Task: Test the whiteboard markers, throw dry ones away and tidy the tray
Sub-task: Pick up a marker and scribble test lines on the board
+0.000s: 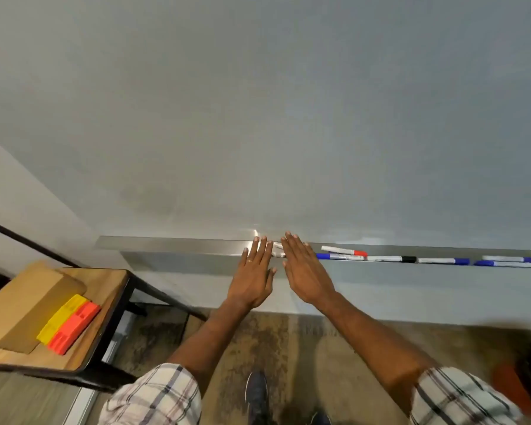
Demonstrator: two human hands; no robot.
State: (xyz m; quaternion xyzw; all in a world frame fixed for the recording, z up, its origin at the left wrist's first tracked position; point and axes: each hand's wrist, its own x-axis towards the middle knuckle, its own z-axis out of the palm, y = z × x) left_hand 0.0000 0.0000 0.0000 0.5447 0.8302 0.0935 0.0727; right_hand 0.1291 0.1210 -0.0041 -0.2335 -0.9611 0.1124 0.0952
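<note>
Left grip (253,271), right grip (304,271): both flat, fingers straight, clamped on nothing, lying side by side with fingertips reaching over the tray (181,245) under the whiteboard (258,118). Likely purpose: gathering or aligning markers.

Marker end, white (278,250): in the tray between the two grips' fingertips; contact cannot be told.

Tray contents, right of the right grip: red-capped marker (344,250) and blue-capped marker (339,257) just beside it; black-capped marker (391,258) farther on; further blue-capped markers (443,261) well apart, roughly end to end.

Desk (111,289), left of and nearer than the left grip: cardboard box (28,305); yellow block (62,317) touching orange block (74,328).
</note>
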